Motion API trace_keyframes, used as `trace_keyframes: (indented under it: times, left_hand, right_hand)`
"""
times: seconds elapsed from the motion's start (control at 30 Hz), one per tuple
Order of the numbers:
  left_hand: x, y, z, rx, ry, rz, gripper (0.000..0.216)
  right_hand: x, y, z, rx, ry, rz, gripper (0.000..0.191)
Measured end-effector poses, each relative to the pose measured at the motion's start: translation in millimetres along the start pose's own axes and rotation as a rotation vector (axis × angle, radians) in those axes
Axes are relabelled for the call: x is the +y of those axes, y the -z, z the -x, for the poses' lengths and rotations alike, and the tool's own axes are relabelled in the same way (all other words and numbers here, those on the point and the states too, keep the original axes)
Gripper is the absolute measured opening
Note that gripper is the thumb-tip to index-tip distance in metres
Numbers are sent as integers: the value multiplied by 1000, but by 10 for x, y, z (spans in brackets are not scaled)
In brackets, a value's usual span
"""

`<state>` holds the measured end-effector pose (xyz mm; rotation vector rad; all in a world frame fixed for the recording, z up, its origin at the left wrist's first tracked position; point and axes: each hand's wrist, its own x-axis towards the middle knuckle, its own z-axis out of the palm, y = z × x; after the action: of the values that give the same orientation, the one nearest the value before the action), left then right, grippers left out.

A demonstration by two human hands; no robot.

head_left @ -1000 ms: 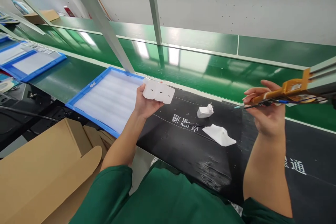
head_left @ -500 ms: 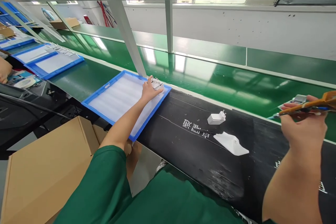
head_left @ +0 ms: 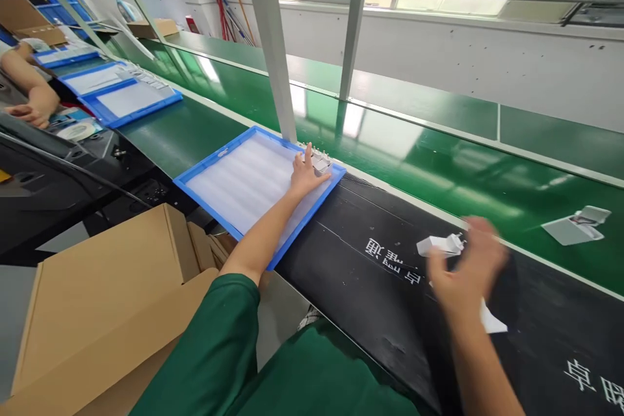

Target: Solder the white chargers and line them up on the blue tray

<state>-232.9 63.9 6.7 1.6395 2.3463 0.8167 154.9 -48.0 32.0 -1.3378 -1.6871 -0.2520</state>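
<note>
Left hand (head_left: 305, 175), grip unclear, spans white blocks (head_left: 322, 162) at two o'clock in the blue tray (head_left: 307, 220); right hand (head_left: 465, 273), blurred but seemingly wide, could by hasty reaching topple the white plug (head_left: 433, 246) at its ten o'clock

From afar, I see white plugs (head_left: 320, 161) at the fingers of the left hand (head_left: 304, 177), a tray (head_left: 229, 175) below them, and another plug (head_left: 433, 246) near the right hand (head_left: 463, 279)'s fingers (blurred).

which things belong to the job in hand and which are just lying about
Apparently in the job:
white plug adapters at the left hand
blue-rimmed tray
loose plug adapter near the right hand

Apparently lying about:
near cardboard box
distant red poles
</note>
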Motion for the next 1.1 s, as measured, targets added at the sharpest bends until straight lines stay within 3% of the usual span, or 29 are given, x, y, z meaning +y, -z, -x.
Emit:
trace_keyframes:
  times: [0.1, 0.2, 0.33, 0.43, 0.6, 0.73, 0.93, 1.1]
  left_hand:
    - [24, 17, 22, -17, 28, -16, 109]
    - [43, 32, 51, -4, 27, -43, 106]
    - [34, 69, 52, -4, 7, -79, 104]
    - [6, 129, 2, -30, 8, -118, 104]
    - [-138, 286, -199, -44, 85, -200, 103]
    - [-414, 457, -452, -10, 179, -210, 102]
    - [-934, 725, -864, 150, 312, -219, 99]
    - [-1213, 812, -1137, 169, 320, -214, 97]
  right_hand:
    - [-825, -680, 27, -426, 306, -211, 49]
    - [-1505, -1242, 81, -733, 489, -293, 41]
    - [-1894, -1691, 85, -926, 530, -276, 38]
    - [-1894, -1824, 102, -923, 536, -268, 34]
    - [-1818, -1891, 224, -803, 548, -288, 34]
    - [-1811, -1934, 302, -704, 578, -284, 30]
    - [-1808, -1949, 353, -581, 618, -202, 23]
    - [-1815, -1932, 355, -584, 613, -204, 19]
